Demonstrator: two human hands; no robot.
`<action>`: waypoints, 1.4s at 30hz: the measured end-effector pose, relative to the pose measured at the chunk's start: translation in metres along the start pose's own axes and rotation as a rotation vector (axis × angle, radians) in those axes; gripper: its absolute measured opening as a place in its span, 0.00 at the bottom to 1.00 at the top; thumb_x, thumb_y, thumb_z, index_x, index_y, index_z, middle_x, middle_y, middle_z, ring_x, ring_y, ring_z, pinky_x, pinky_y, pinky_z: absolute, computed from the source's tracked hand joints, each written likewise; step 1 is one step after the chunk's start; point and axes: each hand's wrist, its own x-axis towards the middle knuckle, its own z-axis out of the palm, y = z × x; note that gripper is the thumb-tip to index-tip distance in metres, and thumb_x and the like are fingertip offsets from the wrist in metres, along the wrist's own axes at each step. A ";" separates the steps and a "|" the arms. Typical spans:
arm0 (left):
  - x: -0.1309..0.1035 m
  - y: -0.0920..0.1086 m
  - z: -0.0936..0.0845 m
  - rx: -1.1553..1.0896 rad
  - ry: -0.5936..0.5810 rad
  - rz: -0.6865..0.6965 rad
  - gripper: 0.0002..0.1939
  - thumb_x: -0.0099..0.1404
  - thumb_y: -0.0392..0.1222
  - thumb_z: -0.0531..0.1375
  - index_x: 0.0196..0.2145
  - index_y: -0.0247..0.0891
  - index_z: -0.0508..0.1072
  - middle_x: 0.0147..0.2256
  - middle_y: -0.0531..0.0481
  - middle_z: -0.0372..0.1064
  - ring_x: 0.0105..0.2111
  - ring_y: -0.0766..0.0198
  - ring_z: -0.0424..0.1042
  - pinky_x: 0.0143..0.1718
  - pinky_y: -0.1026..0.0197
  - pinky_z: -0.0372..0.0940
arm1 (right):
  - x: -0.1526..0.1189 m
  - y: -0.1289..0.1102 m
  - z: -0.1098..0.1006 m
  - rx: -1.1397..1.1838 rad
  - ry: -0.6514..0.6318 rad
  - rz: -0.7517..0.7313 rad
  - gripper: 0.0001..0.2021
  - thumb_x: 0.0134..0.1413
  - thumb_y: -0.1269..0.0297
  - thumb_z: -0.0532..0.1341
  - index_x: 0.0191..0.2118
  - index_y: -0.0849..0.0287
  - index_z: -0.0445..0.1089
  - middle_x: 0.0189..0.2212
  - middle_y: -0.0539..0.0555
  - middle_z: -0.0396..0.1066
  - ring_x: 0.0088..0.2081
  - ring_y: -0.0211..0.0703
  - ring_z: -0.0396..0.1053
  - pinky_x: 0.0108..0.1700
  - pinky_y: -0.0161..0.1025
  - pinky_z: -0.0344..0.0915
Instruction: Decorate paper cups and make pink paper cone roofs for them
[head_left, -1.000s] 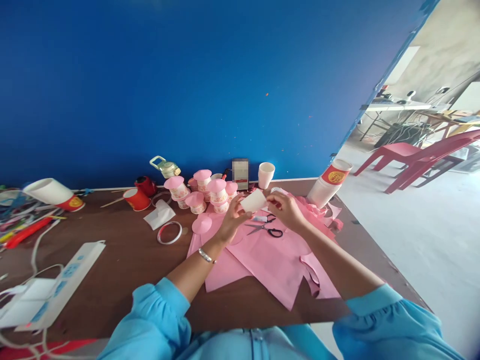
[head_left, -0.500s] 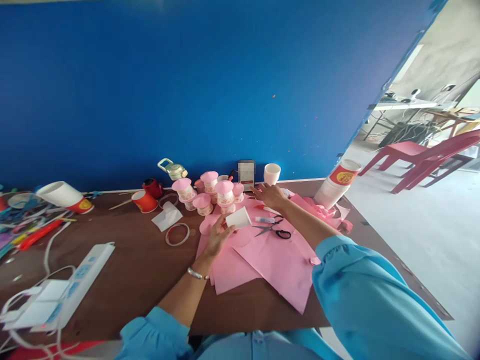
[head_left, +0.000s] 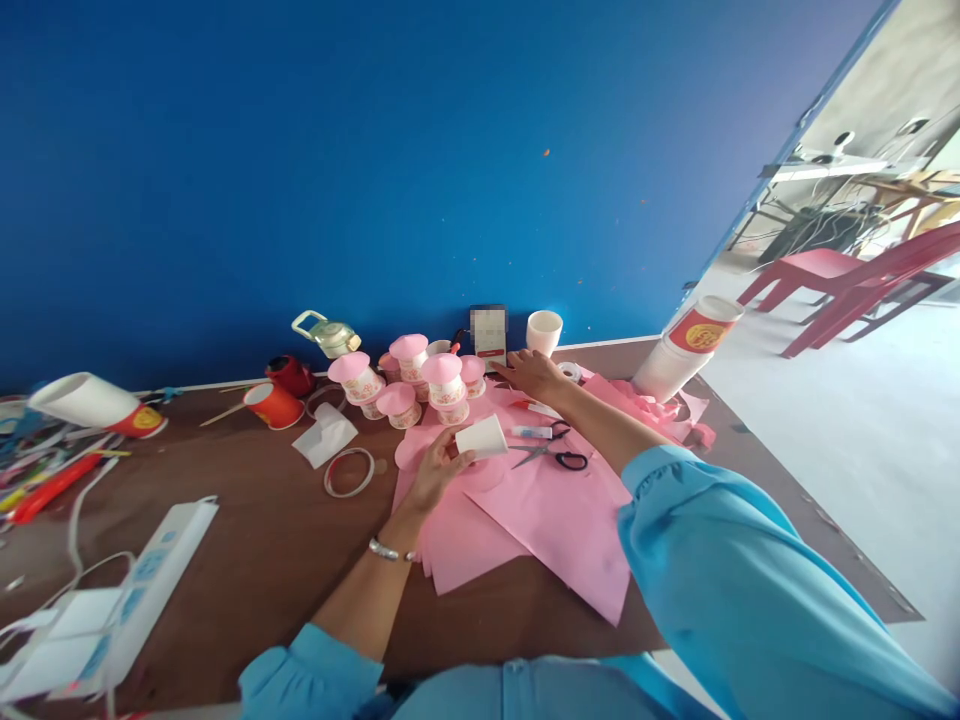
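Observation:
My left hand (head_left: 439,472) is closed around a white paper cup (head_left: 481,438), tilted on its side above pink paper sheets (head_left: 547,530). My right hand (head_left: 536,375) reaches forward, palm down with fingers stretched out, at the foot of an upright phone (head_left: 489,337). Whether its fingertips touch the phone is hard to tell. Left of the phone stand several small patterned cups with pink cone tops (head_left: 442,372). Black-handled scissors (head_left: 570,460) and a glue stick (head_left: 531,432) lie on the pink paper. Behind my right hand stands another white cup (head_left: 544,332).
Stacked paper cups (head_left: 682,350) lean at the right edge beside pink scraps (head_left: 637,410). A tape roll (head_left: 570,371) lies near my right hand. To the left are red cups (head_left: 274,405), a tape ring (head_left: 349,472), a power strip (head_left: 150,590) and a lidded bottle (head_left: 328,334).
The view has shifted slightly. My right hand stays by the phone, its fingers a little nearer the phone's base. The cup remains in my left hand, at nearly the same place.

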 end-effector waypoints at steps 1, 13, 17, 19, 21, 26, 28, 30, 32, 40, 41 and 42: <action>0.000 0.000 -0.001 -0.005 0.000 0.000 0.30 0.56 0.58 0.73 0.53 0.46 0.74 0.49 0.47 0.79 0.51 0.50 0.78 0.48 0.49 0.77 | 0.001 0.001 0.000 0.002 0.002 0.001 0.25 0.77 0.60 0.48 0.74 0.49 0.58 0.58 0.66 0.71 0.54 0.56 0.70 0.50 0.45 0.60; 0.002 -0.003 -0.003 -0.015 0.018 -0.019 0.31 0.56 0.57 0.73 0.54 0.44 0.73 0.50 0.45 0.79 0.51 0.50 0.77 0.45 0.51 0.78 | 0.004 0.004 -0.005 0.044 -0.005 0.056 0.32 0.74 0.50 0.51 0.76 0.55 0.52 0.57 0.70 0.71 0.54 0.61 0.68 0.51 0.48 0.58; 0.003 -0.005 -0.005 -0.022 0.032 -0.016 0.31 0.55 0.56 0.74 0.53 0.43 0.74 0.49 0.45 0.79 0.51 0.50 0.77 0.45 0.51 0.78 | -0.002 0.002 -0.009 0.061 -0.001 0.072 0.30 0.75 0.54 0.51 0.76 0.57 0.52 0.58 0.70 0.70 0.55 0.62 0.69 0.51 0.48 0.59; 0.004 -0.008 -0.006 -0.024 0.020 -0.018 0.31 0.56 0.56 0.73 0.54 0.43 0.74 0.50 0.46 0.79 0.52 0.50 0.77 0.47 0.51 0.78 | -0.007 0.000 -0.011 0.074 0.005 0.073 0.29 0.75 0.59 0.50 0.76 0.58 0.51 0.59 0.70 0.70 0.56 0.62 0.69 0.51 0.48 0.60; 0.004 -0.009 -0.008 -0.018 0.007 -0.018 0.31 0.57 0.56 0.73 0.55 0.43 0.73 0.50 0.46 0.79 0.52 0.50 0.77 0.49 0.50 0.77 | -0.015 -0.004 -0.011 0.093 0.012 0.072 0.29 0.75 0.64 0.48 0.76 0.59 0.51 0.60 0.71 0.69 0.57 0.62 0.68 0.52 0.48 0.61; 0.004 -0.008 -0.007 0.013 0.003 -0.008 0.30 0.58 0.55 0.72 0.55 0.42 0.74 0.50 0.44 0.79 0.52 0.49 0.78 0.50 0.48 0.76 | -0.028 -0.014 -0.014 0.166 0.014 0.074 0.29 0.73 0.71 0.45 0.76 0.60 0.53 0.60 0.70 0.70 0.58 0.60 0.69 0.52 0.48 0.63; 0.003 -0.006 -0.007 0.026 0.001 -0.004 0.30 0.59 0.55 0.72 0.55 0.42 0.74 0.50 0.44 0.79 0.52 0.48 0.78 0.51 0.47 0.76 | -0.029 -0.017 -0.015 0.201 0.015 0.086 0.28 0.73 0.71 0.45 0.75 0.60 0.54 0.59 0.70 0.71 0.58 0.59 0.70 0.53 0.47 0.64; 0.003 -0.004 -0.006 0.035 0.003 -0.002 0.30 0.59 0.55 0.72 0.55 0.42 0.74 0.50 0.44 0.79 0.53 0.47 0.77 0.52 0.47 0.76 | -0.028 -0.020 -0.016 0.241 0.017 0.102 0.28 0.73 0.71 0.45 0.74 0.61 0.56 0.59 0.69 0.71 0.58 0.58 0.69 0.53 0.47 0.64; 0.003 -0.003 -0.006 0.040 0.002 -0.001 0.30 0.59 0.56 0.72 0.55 0.42 0.74 0.50 0.44 0.79 0.53 0.47 0.77 0.52 0.47 0.75 | -0.026 -0.024 -0.015 0.286 0.014 0.128 0.26 0.72 0.71 0.46 0.72 0.61 0.60 0.58 0.68 0.72 0.58 0.58 0.70 0.54 0.46 0.65; 0.004 -0.005 -0.007 0.033 0.014 -0.003 0.31 0.58 0.54 0.73 0.55 0.39 0.74 0.49 0.43 0.80 0.50 0.49 0.78 0.49 0.50 0.76 | -0.006 -0.045 -0.009 0.492 -0.019 0.266 0.23 0.68 0.59 0.59 0.66 0.53 0.68 0.60 0.60 0.73 0.58 0.55 0.72 0.54 0.44 0.69; 0.003 -0.005 -0.007 0.029 0.011 -0.003 0.31 0.57 0.54 0.74 0.54 0.39 0.75 0.48 0.43 0.80 0.50 0.49 0.78 0.49 0.50 0.76 | -0.003 -0.048 -0.009 0.511 -0.024 0.271 0.22 0.68 0.59 0.59 0.65 0.53 0.69 0.60 0.60 0.74 0.58 0.54 0.72 0.54 0.44 0.69; 0.003 -0.005 -0.007 0.026 0.009 -0.004 0.30 0.57 0.53 0.74 0.54 0.40 0.75 0.48 0.44 0.80 0.50 0.49 0.78 0.49 0.50 0.76 | -0.001 -0.050 -0.010 0.527 -0.029 0.272 0.21 0.68 0.58 0.60 0.63 0.53 0.71 0.59 0.59 0.74 0.57 0.54 0.72 0.54 0.43 0.69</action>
